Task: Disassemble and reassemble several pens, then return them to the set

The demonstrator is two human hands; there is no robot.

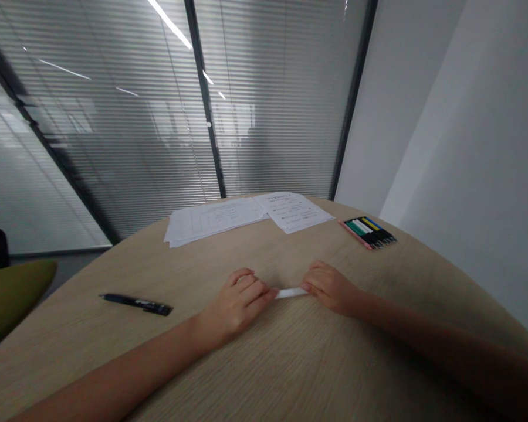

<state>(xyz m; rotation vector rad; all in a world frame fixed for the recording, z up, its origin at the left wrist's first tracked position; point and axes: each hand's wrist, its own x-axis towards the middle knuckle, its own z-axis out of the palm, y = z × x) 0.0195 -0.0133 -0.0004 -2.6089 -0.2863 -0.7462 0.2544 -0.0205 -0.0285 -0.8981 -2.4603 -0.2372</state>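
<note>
A narrow white strip (291, 292), which looks like folded paper, stretches between my two hands just over the tabletop. My left hand (242, 300) pinches its left end with thumb and fingers. At the other end, my right hand (330, 287) is closed on it in the same way. The strip's two ends are hidden under my fingertips. Left of my left hand lies a black pen (136, 303), touched by neither hand.
The round wooden table (264, 375) carries printed sheets (215, 220) and another printed page (294, 212) at its far side. A set of several coloured pens (367, 232) lies right of them. A green chair (15, 299) stands at the left, near blinds-covered glass.
</note>
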